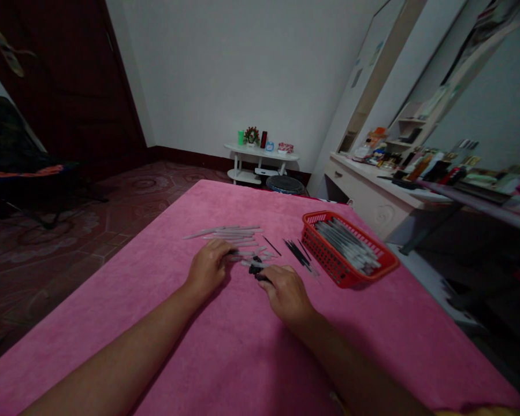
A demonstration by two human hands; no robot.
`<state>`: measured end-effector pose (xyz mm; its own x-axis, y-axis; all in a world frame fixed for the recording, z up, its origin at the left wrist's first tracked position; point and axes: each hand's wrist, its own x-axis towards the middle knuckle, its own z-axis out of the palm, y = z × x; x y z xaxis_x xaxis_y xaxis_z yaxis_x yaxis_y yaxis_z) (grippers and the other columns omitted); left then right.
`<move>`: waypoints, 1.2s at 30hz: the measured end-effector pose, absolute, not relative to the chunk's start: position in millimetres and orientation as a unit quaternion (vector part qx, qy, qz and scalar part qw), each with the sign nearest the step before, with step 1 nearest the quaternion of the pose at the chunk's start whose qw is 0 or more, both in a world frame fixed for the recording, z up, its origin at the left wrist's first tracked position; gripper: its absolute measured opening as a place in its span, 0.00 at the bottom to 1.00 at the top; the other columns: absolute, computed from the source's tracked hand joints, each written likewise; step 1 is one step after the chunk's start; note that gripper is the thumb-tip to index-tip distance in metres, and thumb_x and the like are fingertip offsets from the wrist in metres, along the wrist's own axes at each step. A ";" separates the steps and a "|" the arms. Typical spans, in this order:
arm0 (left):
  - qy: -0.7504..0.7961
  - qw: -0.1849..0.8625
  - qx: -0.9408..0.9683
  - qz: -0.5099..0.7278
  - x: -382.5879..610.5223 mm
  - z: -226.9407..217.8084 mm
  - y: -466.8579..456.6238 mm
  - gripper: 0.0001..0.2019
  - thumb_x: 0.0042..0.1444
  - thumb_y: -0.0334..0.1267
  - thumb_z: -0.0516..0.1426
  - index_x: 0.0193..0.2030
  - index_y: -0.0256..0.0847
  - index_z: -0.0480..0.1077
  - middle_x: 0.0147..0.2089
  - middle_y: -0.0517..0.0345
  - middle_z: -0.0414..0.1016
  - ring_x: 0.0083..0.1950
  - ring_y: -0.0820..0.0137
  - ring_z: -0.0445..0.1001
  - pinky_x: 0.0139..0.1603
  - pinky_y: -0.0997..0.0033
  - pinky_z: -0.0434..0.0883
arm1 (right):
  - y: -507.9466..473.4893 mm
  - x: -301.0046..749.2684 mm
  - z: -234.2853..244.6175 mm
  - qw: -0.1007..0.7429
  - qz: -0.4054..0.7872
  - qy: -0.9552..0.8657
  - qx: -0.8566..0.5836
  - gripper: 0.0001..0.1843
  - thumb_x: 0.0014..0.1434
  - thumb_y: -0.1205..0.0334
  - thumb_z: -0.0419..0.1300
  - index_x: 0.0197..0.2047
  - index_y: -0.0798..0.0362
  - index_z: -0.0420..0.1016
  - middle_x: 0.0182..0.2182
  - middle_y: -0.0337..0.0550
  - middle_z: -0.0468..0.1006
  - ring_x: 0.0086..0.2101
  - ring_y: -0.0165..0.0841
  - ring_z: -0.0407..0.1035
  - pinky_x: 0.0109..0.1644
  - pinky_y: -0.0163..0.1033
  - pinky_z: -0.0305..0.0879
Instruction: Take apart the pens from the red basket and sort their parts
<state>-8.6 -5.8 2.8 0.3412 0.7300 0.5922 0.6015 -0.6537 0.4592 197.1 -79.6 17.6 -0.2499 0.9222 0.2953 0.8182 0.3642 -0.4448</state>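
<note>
My left hand (209,267) is closed at the near edge of a row of slim greyish tubes (231,233), which look like pen barrels. A dark tip shows by its fingertips, but what it grips is too small to name. My right hand (289,293) is pinched on a small black piece (262,278), possibly a pen cap. Between the two hands lies a little heap of black pieces (255,267), with short pale pieces (266,255) just beyond. To the right are several thin black rods (297,252) resembling pen refills, and one lone rod (272,245) lies apart.
A red plastic basket (329,264) full of wrapped grey sticks (349,242) stands at the right on the pink cloth (225,358). Beyond the cloth are a small white table (262,151) and a round dark stool (285,184). A cluttered dresser (372,179) borders the right side.
</note>
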 end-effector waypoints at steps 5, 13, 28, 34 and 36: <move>0.384 0.086 0.843 0.367 -2.2 5.6 -12.7 0.07 0.58 0.31 0.54 0.39 0.41 0.73 0.37 0.52 0.74 0.41 0.65 0.71 0.42 0.65 0.68 | -73.7 205.9 18.4 0.422 0.268 -0.647 -0.576 0.08 0.55 0.67 0.57 0.39 0.52 0.74 0.33 0.41 0.79 0.31 0.32 0.72 0.37 0.36 0.67; 0.363 0.087 0.861 0.347 4.2 8.4 -16.7 0.06 0.59 0.31 0.54 0.39 0.40 0.73 0.37 0.52 0.74 0.41 0.65 0.70 0.41 0.65 0.68 | -65.6 208.2 13.1 0.500 0.345 -0.567 -0.557 0.08 0.46 0.65 0.60 0.33 0.54 0.75 0.32 0.44 0.79 0.34 0.35 0.74 0.42 0.40 0.70; 0.360 0.091 0.867 0.333 7.4 3.7 -19.1 0.08 0.58 0.29 0.54 0.40 0.40 0.74 0.37 0.52 0.73 0.41 0.65 0.69 0.40 0.66 0.68 | -66.3 210.3 8.2 0.467 0.280 -0.626 -0.559 0.08 0.50 0.67 0.59 0.35 0.54 0.77 0.36 0.44 0.79 0.36 0.34 0.73 0.40 0.37 0.69; 0.359 0.100 0.869 0.327 7.7 6.0 -21.7 0.08 0.57 0.30 0.55 0.41 0.40 0.74 0.37 0.52 0.73 0.40 0.65 0.70 0.41 0.67 0.69 | -66.9 212.7 8.6 0.456 0.230 -0.653 -0.559 0.08 0.50 0.70 0.59 0.34 0.53 0.76 0.36 0.44 0.78 0.37 0.34 0.72 0.41 0.37 0.68; 0.362 0.102 0.868 0.324 7.8 5.6 -21.8 0.08 0.57 0.30 0.55 0.41 0.40 0.75 0.37 0.52 0.73 0.41 0.65 0.70 0.41 0.67 0.69 | -67.1 213.5 8.3 0.450 0.209 -0.665 -0.559 0.07 0.50 0.71 0.58 0.34 0.53 0.76 0.35 0.43 0.77 0.36 0.33 0.71 0.41 0.37 0.68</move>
<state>7.8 -21.8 5.6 0.5287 0.6938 0.4890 0.5621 -0.7178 0.4108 213.5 -67.1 8.3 0.0288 0.9310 0.3640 0.5549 0.2880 -0.7805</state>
